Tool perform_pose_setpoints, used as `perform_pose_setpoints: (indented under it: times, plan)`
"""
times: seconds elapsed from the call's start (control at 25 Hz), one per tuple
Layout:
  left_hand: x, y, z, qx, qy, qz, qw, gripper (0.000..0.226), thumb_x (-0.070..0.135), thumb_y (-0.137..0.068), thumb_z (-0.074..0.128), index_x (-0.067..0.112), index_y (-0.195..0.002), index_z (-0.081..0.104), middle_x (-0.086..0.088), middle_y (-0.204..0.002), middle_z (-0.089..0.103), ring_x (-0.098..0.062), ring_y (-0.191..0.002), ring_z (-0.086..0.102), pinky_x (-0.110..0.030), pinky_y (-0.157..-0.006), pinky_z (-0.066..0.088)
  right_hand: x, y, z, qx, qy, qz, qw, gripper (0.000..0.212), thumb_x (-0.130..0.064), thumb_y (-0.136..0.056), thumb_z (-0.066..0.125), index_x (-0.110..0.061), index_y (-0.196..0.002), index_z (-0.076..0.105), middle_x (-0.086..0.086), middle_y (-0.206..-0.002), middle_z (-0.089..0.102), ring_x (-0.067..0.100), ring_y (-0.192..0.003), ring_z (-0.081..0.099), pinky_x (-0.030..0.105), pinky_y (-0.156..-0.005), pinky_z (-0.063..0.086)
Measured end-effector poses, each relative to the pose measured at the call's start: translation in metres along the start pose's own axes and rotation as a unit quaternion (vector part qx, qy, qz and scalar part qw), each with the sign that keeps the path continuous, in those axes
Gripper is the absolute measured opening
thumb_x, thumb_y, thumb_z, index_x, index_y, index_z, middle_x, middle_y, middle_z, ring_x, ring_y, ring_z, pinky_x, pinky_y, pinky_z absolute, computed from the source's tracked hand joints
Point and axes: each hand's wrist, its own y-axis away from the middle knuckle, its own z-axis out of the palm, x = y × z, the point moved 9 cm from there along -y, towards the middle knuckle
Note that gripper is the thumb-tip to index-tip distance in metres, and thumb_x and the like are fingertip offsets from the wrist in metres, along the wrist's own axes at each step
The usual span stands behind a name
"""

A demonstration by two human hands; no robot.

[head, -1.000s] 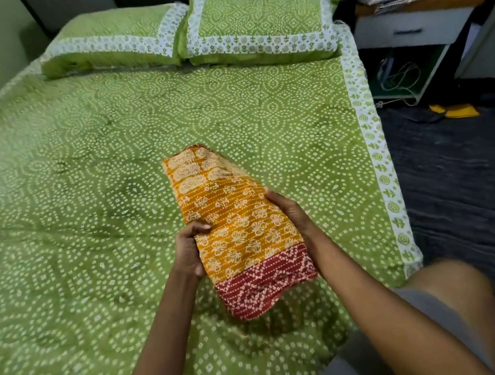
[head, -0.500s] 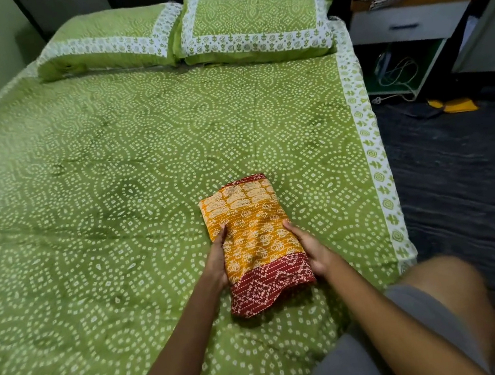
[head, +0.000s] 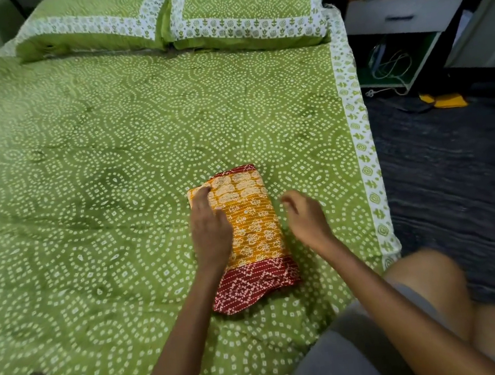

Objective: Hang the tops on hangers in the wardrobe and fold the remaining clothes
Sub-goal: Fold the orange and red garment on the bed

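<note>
1. bed (head: pixel 113 159): the folded orange cloth (head: pixel 251 217) lies near its right edge, long axis running toward the pillows.
2. left hand (head: pixel 211 230) lies flat on the cloth's left side, grip spread, so it's nearer.
3. right hand (head: pixel 307 222) hovers just beside it, loose, holding nothing.

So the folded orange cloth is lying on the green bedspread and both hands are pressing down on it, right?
Not quite. The head view shows only the left hand resting on the folded orange cloth; the right hand is beside it, fingers loosely curled, off the cloth. The cloth does lie on the green bedspread.
</note>
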Motion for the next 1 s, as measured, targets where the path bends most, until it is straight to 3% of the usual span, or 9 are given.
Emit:
perform_pose_setpoints:
  times: [0.08, 0.12, 0.16, 0.32, 0.44, 0.56, 0.8, 0.88, 1.0]
  plan:
    - [0.005, 0.023, 0.042, -0.093, -0.107, 0.02, 0.99, 0.058, 0.029, -0.099, 0.035, 0.004, -0.148, 0.016, -0.011, -0.156, 0.009, -0.023, -0.144, 0.01, -0.037, -0.118, 0.002, -0.037, -0.002, 0.056, -0.144, -0.083, -0.072, 0.983, 0.038, -0.025, -0.102, 0.033, -0.021, -0.138, 0.042, -0.01, -0.139, 0.039, 0.006, -0.114, 0.048, 0.016, -0.091, 0.042]
    - [-0.005, 0.038, 0.062, -0.128, -0.176, 0.024, 0.976, 0.065, 0.041, -0.098, 0.026, 0.002, -0.148, 0.014, -0.014, -0.156, 0.003, -0.027, -0.145, 0.002, -0.043, -0.118, -0.005, -0.035, -0.002, 0.092, -0.223, -0.056, -0.085, 0.969, 0.044, -0.034, -0.103, 0.025, -0.025, -0.146, 0.029, -0.014, -0.148, 0.019, 0.005, -0.135, 0.023, 0.028, -0.112, 0.025]
    - [-0.015, 0.054, 0.076, -0.152, -0.224, 0.028, 0.962, 0.071, 0.049, -0.095, 0.019, 0.0, -0.147, 0.02, -0.018, -0.154, 0.008, -0.031, -0.144, 0.006, -0.048, -0.116, -0.003, -0.027, -0.004, 0.12, -0.263, 0.028, -0.11, 0.958, 0.049, -0.04, -0.102, 0.018, -0.026, -0.149, 0.016, -0.015, -0.153, 0.004, 0.007, -0.141, 0.002, 0.035, -0.118, 0.006]
    - [-0.039, 0.074, 0.092, -0.184, -0.28, 0.021, 0.942, 0.07, 0.05, -0.089, 0.028, 0.001, -0.138, 0.041, -0.019, -0.146, 0.031, -0.034, -0.138, 0.027, -0.061, -0.109, 0.006, -0.015, -0.054, 0.145, -0.184, 0.284, -0.202, 0.919, 0.054, -0.044, -0.101, 0.011, -0.025, -0.148, -0.01, -0.006, -0.156, -0.016, 0.012, -0.142, -0.018, 0.033, -0.112, -0.017]
    - [-0.044, 0.072, 0.084, -0.182, -0.29, 0.011, 0.94, 0.077, 0.065, -0.09, 0.022, 0.009, -0.143, 0.03, -0.011, -0.154, 0.022, -0.029, -0.143, 0.016, -0.067, -0.106, 0.002, -0.026, -0.094, 0.145, -0.138, 0.327, -0.215, 0.91, 0.057, -0.051, -0.099, 0.013, -0.029, -0.149, -0.004, -0.004, -0.157, -0.008, 0.016, -0.144, -0.013, 0.035, -0.111, -0.017]
    - [-0.057, 0.081, 0.073, -0.168, -0.269, -0.02, 0.948, 0.083, 0.077, -0.084, 0.021, 0.023, -0.147, 0.022, -0.011, -0.158, 0.006, -0.028, -0.145, 0.003, -0.069, -0.104, 0.003, -0.019, -0.134, 0.138, -0.112, 0.313, -0.142, 0.933, 0.063, -0.058, -0.096, 0.016, -0.027, -0.15, 0.007, -0.001, -0.159, 0.001, 0.022, -0.145, -0.007, 0.04, -0.115, -0.009]
    - [-0.074, 0.094, 0.051, -0.168, -0.107, -0.105, 0.974, 0.099, 0.086, -0.074, 0.017, 0.026, -0.15, -0.004, -0.004, -0.156, -0.018, -0.026, -0.144, -0.004, -0.045, -0.113, 0.003, 0.001, -0.122, 0.112, -0.037, 0.228, -0.047, 0.972, 0.073, -0.054, -0.097, 0.02, -0.01, -0.15, -0.004, 0.008, -0.158, -0.006, 0.025, -0.145, -0.007, 0.036, -0.116, -0.004]
    - [-0.074, 0.079, 0.036, -0.135, 0.054, -0.19, 0.971, 0.095, 0.074, -0.082, 0.037, 0.02, -0.15, 0.0, -0.009, -0.157, 0.005, -0.028, -0.142, 0.019, -0.046, -0.11, 0.022, 0.015, -0.094, 0.105, -0.038, 0.201, -0.047, 0.978, 0.07, -0.049, -0.099, 0.023, -0.01, -0.149, -0.007, 0.009, -0.157, -0.007, 0.023, -0.145, -0.004, 0.034, -0.116, 0.0]
    - [-0.085, 0.04, 0.03, -0.117, 0.236, -0.297, 0.918, 0.074, 0.043, -0.089, 0.054, 0.008, -0.146, 0.024, -0.018, -0.147, 0.035, -0.032, -0.129, 0.042, -0.042, -0.101, 0.038, 0.032, -0.047, 0.095, -0.049, 0.162, -0.044, 0.985, 0.067, -0.046, -0.099, 0.027, -0.015, -0.15, -0.004, 0.005, -0.158, -0.002, 0.022, -0.145, 0.004, 0.036, -0.116, 0.008]
